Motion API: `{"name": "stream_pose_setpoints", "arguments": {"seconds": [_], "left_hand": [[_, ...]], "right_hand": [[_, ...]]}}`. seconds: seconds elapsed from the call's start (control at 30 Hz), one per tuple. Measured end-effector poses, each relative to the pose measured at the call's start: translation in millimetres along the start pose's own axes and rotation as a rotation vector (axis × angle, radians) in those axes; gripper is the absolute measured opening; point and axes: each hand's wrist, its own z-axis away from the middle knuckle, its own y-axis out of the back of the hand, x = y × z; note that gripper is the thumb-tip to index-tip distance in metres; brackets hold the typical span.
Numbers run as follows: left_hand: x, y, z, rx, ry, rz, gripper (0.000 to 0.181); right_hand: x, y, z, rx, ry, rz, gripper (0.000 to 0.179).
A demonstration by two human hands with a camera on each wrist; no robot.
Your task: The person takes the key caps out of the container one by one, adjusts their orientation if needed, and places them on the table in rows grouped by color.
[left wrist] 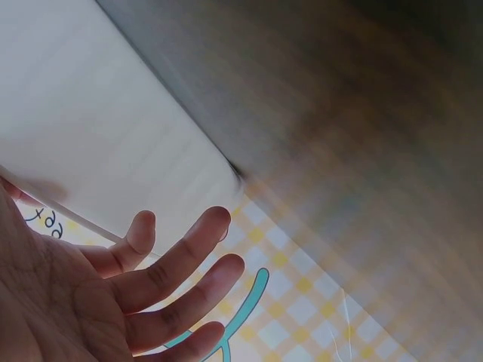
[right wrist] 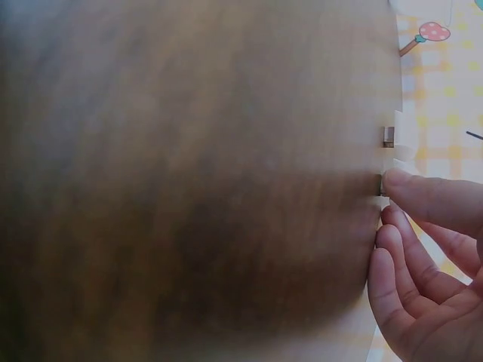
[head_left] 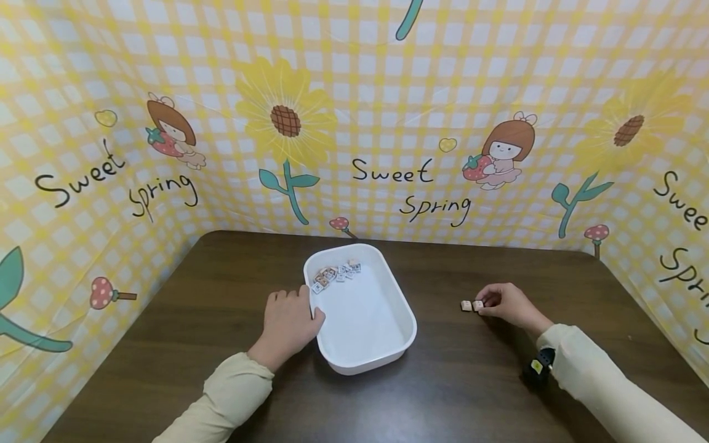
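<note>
A white rectangular tray (head_left: 365, 320) stands on the table. My left hand (head_left: 290, 320) holds its left rim, thumb over the inner side; in the left wrist view the other fingers (left wrist: 177, 260) are loosely bent outside the wall. To the right of the tray, my right hand (head_left: 509, 304) pinches a small square pale tile (head_left: 478, 305) with dark marks, low at the table surface. A second such tile (head_left: 466, 306) lies just left of it. In the right wrist view the thumb (right wrist: 423, 200) covers much of the held tile.
Several small printed tiles (head_left: 330, 274) lie bunched in the tray's far left corner. The dark wooden table (head_left: 443, 381) is bordered at the back and sides by a yellow checked cloth (head_left: 376, 111). A dark watch (head_left: 537, 368) is on the right wrist.
</note>
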Motion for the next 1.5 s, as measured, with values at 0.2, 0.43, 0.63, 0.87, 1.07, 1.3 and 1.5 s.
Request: {"name": "stream_pose_setpoints", "arguments": {"seconds": [0.2, 0.43, 0.63, 0.87, 1.07, 1.3, 1.5], "left_hand": [[0.5, 0.5, 0.9, 0.016, -0.004, 0.005, 0.039], [-0.3, -1.1, 0.9, 0.029, -0.008, 0.008, 0.037], [-0.1, -1.3, 1.9, 0.032, -0.010, 0.014, 0.038], [-0.7, -0.6, 1.3, 0.012, 0.000, 0.013, 0.039], [0.3, -0.1, -1.0, -0.010, 0.005, 0.016, 0.041], [0.7, -2.3, -1.9, -0.016, 0.003, 0.025, 0.042], [-0.9, -3.8, -1.2, 0.018, -0.005, 0.013, 0.040]], "right_hand": [[1, -1, 0.5, 0.007, 0.023, -0.012, 0.017], [-1, 6, 0.4, -0.039, 0.017, -0.027, 0.022], [-19, 30, -3.3, -0.107, 0.036, 0.026, 0.030], [-78, 59, -24.8, -0.139, 0.089, 0.110, 0.031], [-134, 55, -53.7, -0.117, 0.172, 0.094, 0.025], [-187, 31, -83.6, -0.131, 0.198, 0.085, 0.025], [-215, -4, -108.6, -0.148, 0.252, 0.027, 0.020]]}}
